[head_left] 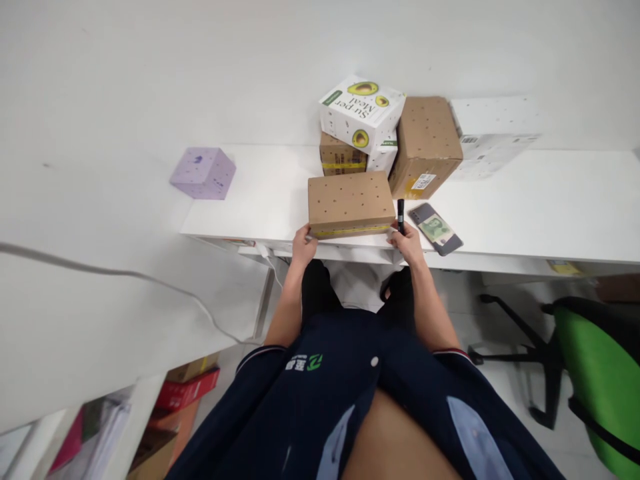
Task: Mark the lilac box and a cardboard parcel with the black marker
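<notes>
A brown cardboard box (351, 200) marked with dark dots lies at the table's front edge, a yellow strip along its near side. My left hand (303, 247) is closed at its near left corner; the fingertips are partly hidden. At the near right corner is my right hand (407, 243), closed around a black marker (401, 215) that points away from me. Something small and white shows by the fingers of each hand, too small to name. To the right of my right hand lies a phone (437, 229) with a banknote on its back.
Behind the box stand a white avocado-print box (363, 113), a tall brown box (429, 147), a small brown box (343, 157) and a white box (493, 133). A purple box (204, 173) is at the table's left end. A green chair (600, 380) stands at right; a cable (125, 272) hangs at left.
</notes>
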Demonstrator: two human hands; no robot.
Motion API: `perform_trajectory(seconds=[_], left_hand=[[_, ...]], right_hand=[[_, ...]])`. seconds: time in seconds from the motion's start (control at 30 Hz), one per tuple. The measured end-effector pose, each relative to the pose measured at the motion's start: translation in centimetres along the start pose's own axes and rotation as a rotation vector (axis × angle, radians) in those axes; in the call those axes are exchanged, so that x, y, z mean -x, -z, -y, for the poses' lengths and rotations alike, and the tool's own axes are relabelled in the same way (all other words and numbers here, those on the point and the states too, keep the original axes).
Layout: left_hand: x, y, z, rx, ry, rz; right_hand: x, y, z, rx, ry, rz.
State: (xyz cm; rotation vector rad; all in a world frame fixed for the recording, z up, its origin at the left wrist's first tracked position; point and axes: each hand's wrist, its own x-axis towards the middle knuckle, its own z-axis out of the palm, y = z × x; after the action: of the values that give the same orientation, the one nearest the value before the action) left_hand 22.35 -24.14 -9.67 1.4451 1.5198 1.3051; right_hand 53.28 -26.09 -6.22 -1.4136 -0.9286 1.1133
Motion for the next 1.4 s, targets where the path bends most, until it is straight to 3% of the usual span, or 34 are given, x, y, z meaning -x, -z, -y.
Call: perform_trajectory(seconds=[0.13,0.53,0.8,1.0,1.13,1.4], left_hand=[[0.2,-0.1,-1.1,0.003,-0.025,0.01],[1.1,2.2,-6.7,0.075,-0.18,-0.04],[0.8,1.3,-5.5,0.059,-0.02,-0.066],[0.5,0.7,-3.8,0.17,0.074,0.045],[0.8,1.1,-5.3,0.115,-0.024,-0.024],[1.4,2.5,-11.6,-0.188,-0.373,-0.194]], right_hand=[[0.4,0.1,0.3,-0.045,-0.003,0.045],[2.1,-1.0,3.8,-0.324,0.157,0.097],[1.7,-1.2,2.5,-0.173,0.167,0.115],[1.6,-1.5,0.9,0.002,0.069,0.098],[1.5,-1.9,1.1,-0.043,0.072,0.073],[1.9,-4.3,0.4,-0.327,-0.035,0.099]])
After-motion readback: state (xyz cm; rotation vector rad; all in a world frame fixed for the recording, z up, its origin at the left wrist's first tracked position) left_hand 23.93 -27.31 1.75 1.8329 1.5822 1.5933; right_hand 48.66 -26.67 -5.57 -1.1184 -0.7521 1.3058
